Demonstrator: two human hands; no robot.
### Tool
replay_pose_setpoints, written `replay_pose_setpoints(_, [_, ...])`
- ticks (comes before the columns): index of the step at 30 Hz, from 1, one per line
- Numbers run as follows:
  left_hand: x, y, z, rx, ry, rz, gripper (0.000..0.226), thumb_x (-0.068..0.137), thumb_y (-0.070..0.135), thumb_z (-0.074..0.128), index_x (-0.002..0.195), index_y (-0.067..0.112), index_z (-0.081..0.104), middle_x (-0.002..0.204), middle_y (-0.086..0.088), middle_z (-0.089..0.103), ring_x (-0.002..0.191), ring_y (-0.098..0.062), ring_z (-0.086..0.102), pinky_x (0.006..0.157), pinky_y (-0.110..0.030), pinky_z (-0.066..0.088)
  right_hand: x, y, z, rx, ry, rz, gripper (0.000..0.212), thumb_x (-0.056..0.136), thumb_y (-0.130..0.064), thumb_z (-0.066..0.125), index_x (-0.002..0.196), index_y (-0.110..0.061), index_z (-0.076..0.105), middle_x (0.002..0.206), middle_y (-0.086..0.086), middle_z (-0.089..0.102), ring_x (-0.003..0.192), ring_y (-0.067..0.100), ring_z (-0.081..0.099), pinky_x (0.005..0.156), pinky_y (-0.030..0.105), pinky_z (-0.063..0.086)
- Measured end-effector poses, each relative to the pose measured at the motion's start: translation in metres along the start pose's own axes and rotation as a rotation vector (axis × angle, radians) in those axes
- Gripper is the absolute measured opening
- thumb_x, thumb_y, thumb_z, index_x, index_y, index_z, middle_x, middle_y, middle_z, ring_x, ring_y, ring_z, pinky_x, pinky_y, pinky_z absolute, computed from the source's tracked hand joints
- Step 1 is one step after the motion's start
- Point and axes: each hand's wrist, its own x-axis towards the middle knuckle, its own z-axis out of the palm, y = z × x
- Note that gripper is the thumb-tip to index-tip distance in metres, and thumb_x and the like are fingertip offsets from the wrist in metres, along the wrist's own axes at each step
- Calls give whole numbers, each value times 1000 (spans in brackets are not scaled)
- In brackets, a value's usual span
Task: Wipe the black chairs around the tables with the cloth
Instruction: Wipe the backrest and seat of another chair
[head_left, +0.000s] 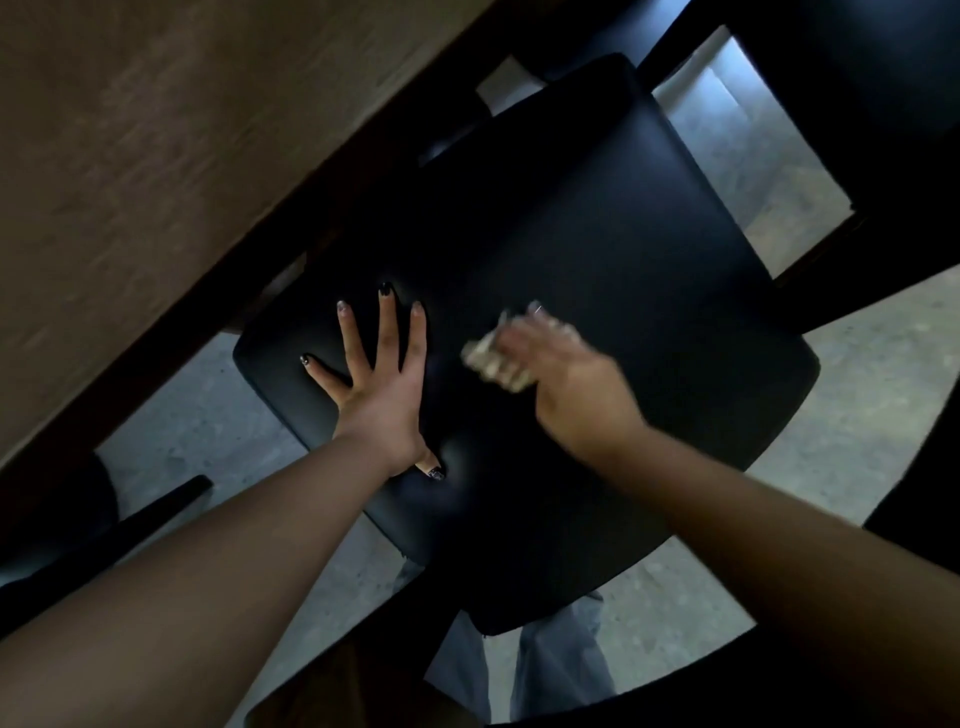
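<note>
Smooth black chair seat (571, 270), crumpled cloth (493, 358)

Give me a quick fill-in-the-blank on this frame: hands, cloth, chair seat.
1. The left hand lies flat with fingers spread on the black chair ____.
2. The crumpled cloth is held in the ____ hand.
3. The chair seat sits partly tucked under the edge of a brown ____.
4. The right hand looks ____ in the frame, unlike the sharp left one.

Missing words: seat; right; table; blurred
</note>
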Motion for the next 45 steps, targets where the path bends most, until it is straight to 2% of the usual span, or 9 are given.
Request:
replay_pose_setpoints(4, [1, 0, 0, 3, -1, -2, 176, 28, 56, 93, 142, 28, -38, 143, -2, -53, 130, -43, -46, 93, -81, -6, 55, 67, -62, -55, 356, 366, 57, 76, 14, 46, 127, -7, 60, 133, 12, 58, 129, 28, 49, 109, 26, 31])
replay_pose_setpoints(9, [-1, 1, 0, 13, 1, -7, 176, 26, 57, 93, 142, 27, -37, 142, -1, -54, 130, -44, -45, 94, -81, -5, 35, 80, -35, -158, 340, 705, 63, 83, 8, 43, 143, -13, 42, 150, 9, 39, 141, 25, 29, 113, 30, 22])
replay_pose_setpoints(12, [-2, 5, -5, 15, -8, -13, 176, 27, 58, 93, 141, 27, -38, 143, -3, -51, 132, -45, -42, 94, -81, -3, 2, 21, 16, -60, 332, 685, 66, 82, 12, 46, 142, -15, 43, 152, 11, 34, 141, 28, 28, 113, 31, 23])
replay_pose_setpoints(17, [-1, 4, -4, 25, -11, -19, 176, 28, 58, 92, 139, 27, -40, 143, -2, -51, 133, -45, -41, 96, -82, 1, -31, -34, 37, 101, 44, 450, 61, 81, 9, 46, 137, -16, 51, 146, 2, 45, 141, 21, 30, 112, 35, 33])
replay_pose_setpoints(21, [1, 2, -1, 16, -4, -11, 178, 24, 58, 92, 140, 28, -40, 144, -1, -51, 132, -45, -42, 94, -81, -2, 9, 1, -18, 149, 273, 538, 43, 82, 3, 51, 119, -14, 67, 120, 9, 66, 115, 24, 59, 103, 29, 39])
replay_pose_setpoints(25, [2, 1, 1, 4, -1, -6, 179, 23, 56, 94, 142, 28, -37, 144, 0, -51, 131, -44, -44, 93, -81, -6, 42, 68, -80, 85, 483, 633, 45, 75, 2, 44, 109, -16, 67, 101, 1, 67, 99, 14, 60, 87, 17, 40])
replay_pose_setpoints(31, [3, 1, 3, 0, 18, 1, 178, 25, 56, 94, 141, 28, -38, 138, 2, -57, 131, -44, -44, 94, -82, -4, 57, 60, -31, -75, 407, 917, 48, 81, 0, 53, 127, -16, 52, 136, 9, 47, 128, 27, 43, 103, 36, 39])
replay_pose_setpoints(41, [5, 0, 7, 50, 79, -22, 174, 29, 53, 94, 142, 28, -36, 146, -2, -46, 134, -45, -39, 95, -83, 0, 6, -63, 58, 28, 76, 574, 65, 86, 4, 46, 148, -11, 33, 155, 4, 29, 146, 27, 14, 115, 32, 18])
replay_pose_setpoints(45, [2, 0, 3, 65, 87, -18, 175, 27, 56, 94, 141, 29, -36, 149, -1, -43, 136, -45, -36, 96, -82, 2, 9, -73, 37, 26, -91, 574, 53, 89, -1, 43, 141, -14, 43, 148, 5, 40, 140, 28, 26, 106, 33, 30])
